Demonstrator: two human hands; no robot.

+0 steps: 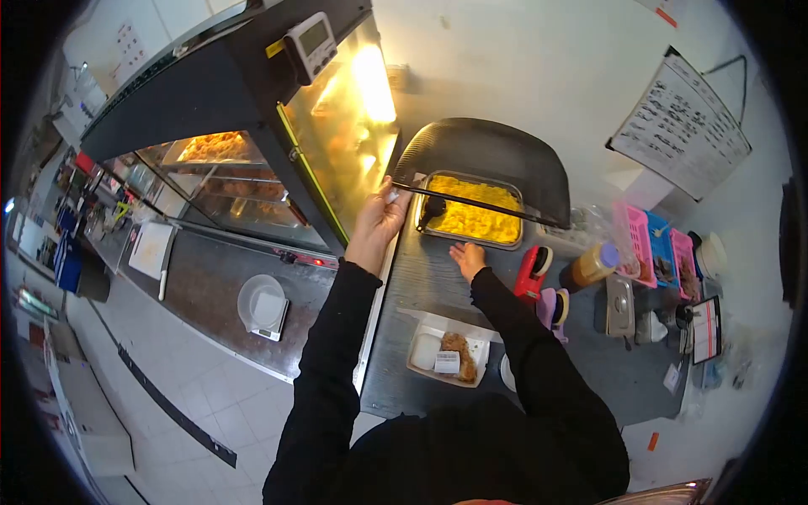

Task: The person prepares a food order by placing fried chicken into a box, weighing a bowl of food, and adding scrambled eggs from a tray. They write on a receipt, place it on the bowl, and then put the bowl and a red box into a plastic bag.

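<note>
A tray of yellow food (475,210) sits on the dark counter in front of the wall. Over its back part a dark, see-through lid (497,151) stands raised, its black front edge crossing above the food. My left hand (380,220) is closed on the left end of that edge. Near the front rim of the tray is my right hand (468,257), fingers spread and holding nothing. A black utensil handle (433,210) rests at the tray's left end. Closer to me, an open white box (427,347) holds a browned food piece (459,349) and a small labelled packet (447,362).
A heated display cabinet (252,126) stands at left, with a scale (268,313) on the counter before it. Right of the tray are a red tape dispenser (530,273), a purple one (551,311), a jar (589,265), a metal container (619,305) and pink baskets (637,240).
</note>
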